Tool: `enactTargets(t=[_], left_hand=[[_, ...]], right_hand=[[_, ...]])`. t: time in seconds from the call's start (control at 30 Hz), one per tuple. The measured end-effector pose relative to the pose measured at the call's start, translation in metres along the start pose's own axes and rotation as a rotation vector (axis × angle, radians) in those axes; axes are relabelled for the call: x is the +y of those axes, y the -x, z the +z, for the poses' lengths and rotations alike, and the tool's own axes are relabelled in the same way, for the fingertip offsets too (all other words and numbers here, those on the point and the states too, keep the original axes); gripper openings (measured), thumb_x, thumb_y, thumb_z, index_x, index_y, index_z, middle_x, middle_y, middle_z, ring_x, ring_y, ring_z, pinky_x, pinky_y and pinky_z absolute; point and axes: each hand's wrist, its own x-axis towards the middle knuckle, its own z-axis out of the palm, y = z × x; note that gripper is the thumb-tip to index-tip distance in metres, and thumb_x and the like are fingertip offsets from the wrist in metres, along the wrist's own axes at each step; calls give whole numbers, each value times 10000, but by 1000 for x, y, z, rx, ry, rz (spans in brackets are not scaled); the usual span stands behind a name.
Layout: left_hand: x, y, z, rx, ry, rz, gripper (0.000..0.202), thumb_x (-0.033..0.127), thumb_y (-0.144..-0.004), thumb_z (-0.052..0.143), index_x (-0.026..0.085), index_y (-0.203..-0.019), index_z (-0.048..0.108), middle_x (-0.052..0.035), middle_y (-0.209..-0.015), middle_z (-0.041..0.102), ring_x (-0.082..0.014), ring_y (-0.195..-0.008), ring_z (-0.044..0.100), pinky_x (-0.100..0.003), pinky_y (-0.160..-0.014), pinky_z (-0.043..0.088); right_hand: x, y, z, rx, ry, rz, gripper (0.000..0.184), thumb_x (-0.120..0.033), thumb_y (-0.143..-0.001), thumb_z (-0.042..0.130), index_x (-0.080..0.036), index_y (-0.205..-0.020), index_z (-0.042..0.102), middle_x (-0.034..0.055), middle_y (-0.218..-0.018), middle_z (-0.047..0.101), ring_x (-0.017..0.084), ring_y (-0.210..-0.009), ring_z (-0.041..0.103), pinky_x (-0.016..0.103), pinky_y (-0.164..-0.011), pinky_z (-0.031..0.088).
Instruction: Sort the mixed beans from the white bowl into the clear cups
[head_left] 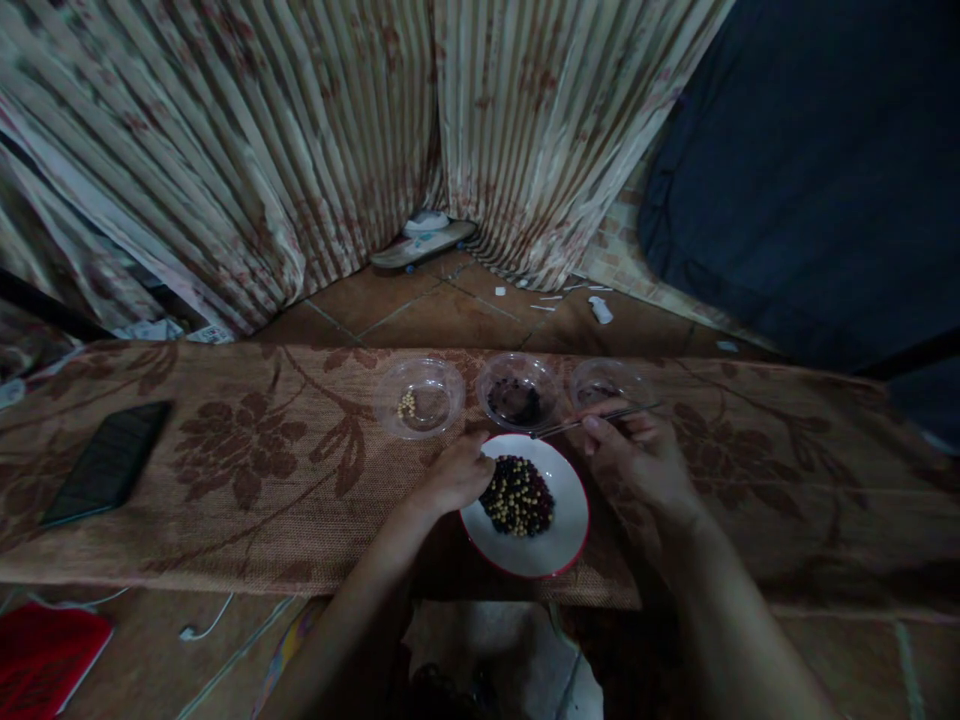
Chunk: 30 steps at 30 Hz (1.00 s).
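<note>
A white plate with a red rim sits on the brown flowered cloth and bears a heap of dark and pale beans. My left hand rests closed on the plate's left rim. To the right of the plate, my right hand grips a pair of chopsticks whose tips point left over the plate's far edge. Behind the plate stand three clear bowls: the left bowl holds a few pale beans, the middle bowl holds dark beans, and my right hand partly hides the right bowl.
A black phone lies on the cloth at the far left. Striped flowered curtains hang behind the low table, with a sandal on the tiled floor. A red object and a white cable lie on the floor at the near left.
</note>
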Motion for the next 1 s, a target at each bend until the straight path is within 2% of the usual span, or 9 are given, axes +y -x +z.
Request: enactTargets(t=[0.13,0.27,0.4,0.57,0.77,1.0], left_hand=[[1,0,-1,1,-47,-14,264,142,-823,422,175,-1023,591,-97,-1027,680,-220,-944,637,-355,-866,498],[1,0,-1,8,-63,-16,247,153,-823,427,179,-1005,592,-94,-1036,680,-220,-955,633,-357,-881,492],[3,1,-2,-18,-43,-16,249,141,-818,413,178,-989,589,-91,-974,688,-221,-908,638,-359,-833,505],[4,2,-4,-12,-53,-11,245,144,-812,418,183,-983,589,-83,-949,682,-222,-903,637,-358,-823,506],[3,0,-2,-28,-34,-9,290,133,-815,418,148,-1043,596,-122,-1069,672,-229,-984,630,-372,-910,484],[4,2,-3,-31,-17,-6,289,130,-816,421,149,-1047,593,-120,-1075,678,-226,-975,635,-372,-900,488]], right_hand=[[9,-11,13,187,-23,25,158,-347,-803,669,-190,-786,656,-35,-551,559,106,-502,506,234,-489,402],[18,-13,18,226,-18,20,171,-355,-791,674,-191,-840,676,-10,-665,623,116,-567,550,243,-525,441],[16,-8,6,225,28,-13,187,-384,-788,678,-200,-816,673,6,-702,643,129,-586,559,257,-537,453],[4,4,-10,13,133,17,244,-441,-805,661,-200,-769,662,3,-579,585,141,-542,536,271,-523,452],[-1,13,-13,-295,99,80,248,-430,-821,656,-184,-815,686,34,-712,659,140,-607,562,265,-565,470],[6,13,-13,-361,115,116,262,-429,-828,648,-171,-839,691,33,-768,668,155,-684,593,273,-637,482]])
